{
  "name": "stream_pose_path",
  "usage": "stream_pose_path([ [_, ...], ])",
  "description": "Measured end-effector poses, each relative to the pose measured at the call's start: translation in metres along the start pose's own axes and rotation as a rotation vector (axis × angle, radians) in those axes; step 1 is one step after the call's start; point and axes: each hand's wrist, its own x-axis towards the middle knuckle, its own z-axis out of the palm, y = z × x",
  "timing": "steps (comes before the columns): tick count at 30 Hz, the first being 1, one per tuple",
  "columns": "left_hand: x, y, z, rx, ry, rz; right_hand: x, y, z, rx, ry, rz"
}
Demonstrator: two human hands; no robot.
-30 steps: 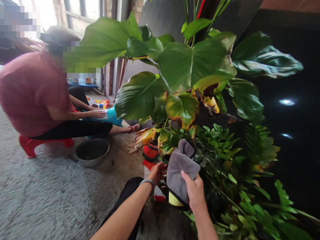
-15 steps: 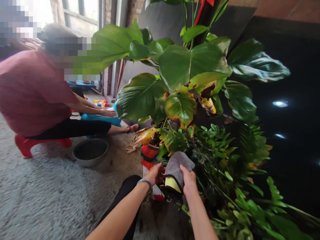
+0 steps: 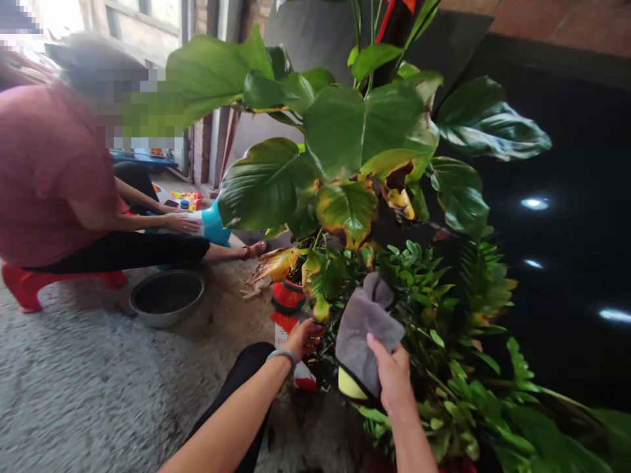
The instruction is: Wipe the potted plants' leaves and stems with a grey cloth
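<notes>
Clenching a grey cloth [image 3: 367, 328] in the right hand [image 3: 393, 380], left hand [image 3: 302, 338] curled, its hold unclear, beside an unreadable red-and-white label [image 3: 282, 328].

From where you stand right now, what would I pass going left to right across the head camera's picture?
Red plastic stool, steel basin, the person's left hand, grey cloth, dark glossy surface.
</notes>
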Motion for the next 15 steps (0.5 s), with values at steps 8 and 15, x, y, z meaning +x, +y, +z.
stream_pose_path([
  [8, 0.005, 0.001, 0.007, 0.023, 0.094, 0.019, -0.056, 0.007, -0.041, -0.092, -0.202, 0.242],
  [15, -0.006, 0.003, 0.006, 0.07, 0.078, 0.023, -0.02, -0.042, -0.075, 0.17, 0.594, 0.163],
])
